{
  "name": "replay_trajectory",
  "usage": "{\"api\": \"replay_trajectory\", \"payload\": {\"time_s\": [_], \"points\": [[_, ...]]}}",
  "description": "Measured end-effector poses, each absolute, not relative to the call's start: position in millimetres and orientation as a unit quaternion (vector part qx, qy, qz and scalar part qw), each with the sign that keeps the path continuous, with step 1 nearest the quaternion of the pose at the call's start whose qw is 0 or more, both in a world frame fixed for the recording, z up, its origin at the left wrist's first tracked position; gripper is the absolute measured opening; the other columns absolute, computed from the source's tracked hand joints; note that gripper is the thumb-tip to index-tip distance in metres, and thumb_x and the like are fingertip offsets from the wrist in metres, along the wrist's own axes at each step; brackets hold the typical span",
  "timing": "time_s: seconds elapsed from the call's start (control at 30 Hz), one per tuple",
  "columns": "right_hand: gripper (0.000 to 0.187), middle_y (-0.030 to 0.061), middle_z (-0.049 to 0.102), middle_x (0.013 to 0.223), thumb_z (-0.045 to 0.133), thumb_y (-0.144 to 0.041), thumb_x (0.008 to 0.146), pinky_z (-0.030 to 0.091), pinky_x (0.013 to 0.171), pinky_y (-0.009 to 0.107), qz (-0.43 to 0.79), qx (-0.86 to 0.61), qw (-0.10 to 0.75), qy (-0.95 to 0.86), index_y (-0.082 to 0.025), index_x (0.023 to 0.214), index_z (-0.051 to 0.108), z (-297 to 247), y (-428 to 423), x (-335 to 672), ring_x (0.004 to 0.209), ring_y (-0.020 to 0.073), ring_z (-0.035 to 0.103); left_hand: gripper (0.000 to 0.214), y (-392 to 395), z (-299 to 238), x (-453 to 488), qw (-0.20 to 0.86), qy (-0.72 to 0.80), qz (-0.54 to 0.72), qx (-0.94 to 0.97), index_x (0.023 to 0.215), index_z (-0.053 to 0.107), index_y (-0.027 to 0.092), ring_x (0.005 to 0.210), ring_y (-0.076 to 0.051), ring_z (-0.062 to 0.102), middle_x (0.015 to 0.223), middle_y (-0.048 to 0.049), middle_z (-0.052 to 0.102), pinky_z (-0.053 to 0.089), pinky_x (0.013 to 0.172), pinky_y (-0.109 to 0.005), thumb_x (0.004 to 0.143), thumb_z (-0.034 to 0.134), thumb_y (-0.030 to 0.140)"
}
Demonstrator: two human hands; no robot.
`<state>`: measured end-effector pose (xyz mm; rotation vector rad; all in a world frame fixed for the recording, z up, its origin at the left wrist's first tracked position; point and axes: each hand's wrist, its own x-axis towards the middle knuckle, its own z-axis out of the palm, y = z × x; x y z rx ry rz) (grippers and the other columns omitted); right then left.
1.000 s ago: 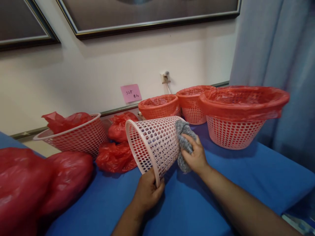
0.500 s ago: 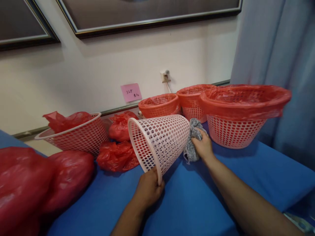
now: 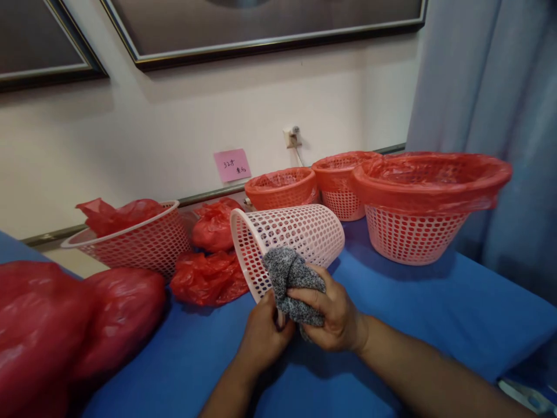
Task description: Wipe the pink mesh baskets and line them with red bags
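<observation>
Over the near middle of the blue cloth-covered table (image 3: 439,337), in the head view, we hold a pale pink, round, perforated plastic basket (image 3: 315,229) tipped on its side, its mouth facing left and its narrower base toward the right. Our left hand (image 3: 264,332) pinches the rim at its near, lowest edge. Our right hand (image 3: 333,313) is curled round a bunched, speckled grey cloth (image 3: 292,278), which lies against the basket's near side by the rim, just beside the left hand. We cannot tell whether the two hands touch, or whether the basket's base rests on the table.

To the left of the basket we see two crumpled red plastic bundles (image 3: 209,277), one behind the other, and farther left a wide pale perforated basket (image 3: 167,238) with a crumpled red plastic bag (image 3: 122,216) in it. Large, bulging red plastic bags (image 3: 56,331) fill the near left. On the far right stand three upright perforated baskets lined with red plastic (image 3: 413,232). A pink paper note with handwriting (image 3: 232,165) is on the far wall.
</observation>
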<state>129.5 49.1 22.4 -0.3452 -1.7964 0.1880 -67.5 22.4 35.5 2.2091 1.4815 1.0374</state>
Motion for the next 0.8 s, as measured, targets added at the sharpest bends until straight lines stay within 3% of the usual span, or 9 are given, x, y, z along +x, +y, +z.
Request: {"api": "replay_trajectory", "payload": {"time_s": [0.17, 0.37, 0.47, 0.6, 0.8], "points": [[0.070, 0.0132, 0.045, 0.154, 0.067, -0.013, 0.071, 0.059, 0.105, 0.046, 0.090, -0.182, 0.591, -0.781, -0.027, 0.140, 0.060, 18.8, 62.6, 130.5, 0.133, 0.0316, 0.061, 0.020, 18.6, 47.0, -69.1, 0.104, 0.450, 0.433, 0.774, 0.078, 0.068, 0.018, 0.070, -0.017, 0.059, 0.077, -0.0030, 0.063, 0.048, 0.065, -0.026, 0.094, 0.057, 0.025], [0.053, 0.0142, 0.063, 0.128, 0.062, -0.023, 0.075, 0.052, 0.111, 0.057, 0.162, -0.493, 0.661, -0.541, -0.021, 0.128, 0.070, 5.2, 123.3, 158.2, 0.118, 0.0328, 0.067, 0.019, 18.0, 36.4, -72.2, 0.093, 0.480, 0.383, 0.784, 0.070, 0.058, 0.018, 0.064, -0.014, 0.052, 0.071, -0.0004, 0.055, 0.041, 0.061, -0.025, 0.089, 0.054, 0.018], [0.055, 0.0126, 0.070, 0.117, 0.065, -0.031, 0.072, 0.052, 0.108, 0.061, 0.244, -0.539, 0.669, -0.449, -0.018, 0.125, 0.070, 1.2, 151.5, 175.0, 0.110, 0.0336, 0.068, 0.012, 16.2, 35.3, -68.7, 0.112, 0.486, 0.318, 0.806, 0.071, 0.053, 0.020, 0.065, -0.014, 0.052, 0.072, 0.0005, 0.056, 0.041, 0.064, -0.025, 0.082, 0.054, 0.014], [0.052, 0.0123, 0.067, 0.124, 0.064, -0.026, 0.075, 0.052, 0.110, 0.056, 0.171, -0.479, 0.676, -0.533, -0.021, 0.127, 0.070, 6.6, 129.8, 166.2, 0.116, 0.0315, 0.067, 0.012, 15.3, 35.7, -65.4, 0.150, 0.529, 0.228, 0.804, 0.077, 0.054, 0.021, 0.067, -0.015, 0.053, 0.075, 0.0010, 0.060, 0.042, 0.065, -0.026, 0.071, 0.054, 0.010], [0.065, 0.0116, 0.044, 0.153, 0.067, -0.019, 0.075, 0.059, 0.103, 0.047, 0.051, -0.158, 0.628, -0.760, -0.029, 0.138, 0.062, 15.4, 55.5, 131.3, 0.132, 0.0320, 0.061, 0.023, 16.2, 37.3, -65.9, 0.168, 0.548, 0.182, 0.799, 0.090, 0.062, 0.022, 0.088, -0.024, 0.068, 0.101, -0.0046, 0.074, 0.049, 0.080, -0.033, 0.071, 0.057, 0.009]]}}
